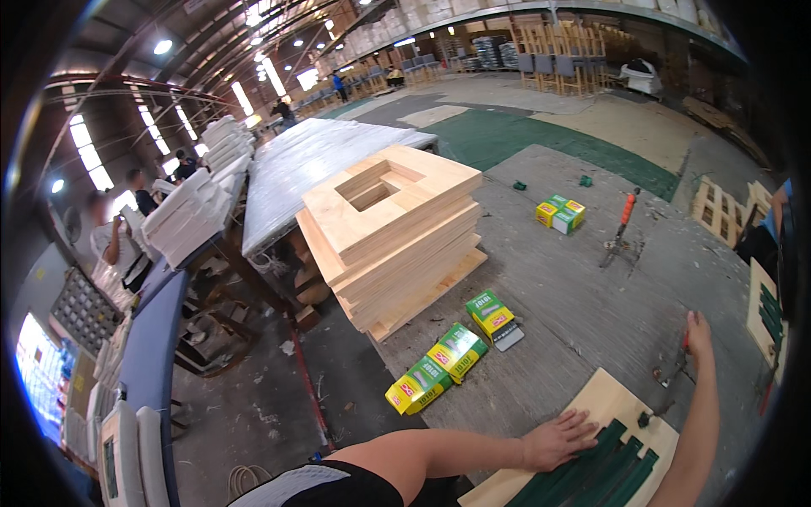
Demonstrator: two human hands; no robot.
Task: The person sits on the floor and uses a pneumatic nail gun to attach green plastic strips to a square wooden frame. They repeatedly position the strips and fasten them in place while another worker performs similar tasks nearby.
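A pale wooden panel [604, 390] lies at the near edge of the grey work table, with dark green strips [591, 469] running across it. My left hand [557, 441] rests flat on the panel's upper left part, fingers stretched beside the strips. My right hand [699, 335] is closed around the red handle of a toggle clamp [672, 374]. The clamp's dark tip reaches over the panel's right part; whether it presses on the wood I cannot tell.
A stack of wooden frames [405, 245] stands on the table's left. Yellow-green boxes [456, 351] line the near left edge, with more boxes [560, 213] farther back. A second toggle clamp [623, 221] stands upright. Another person [764, 232] is at the right edge.
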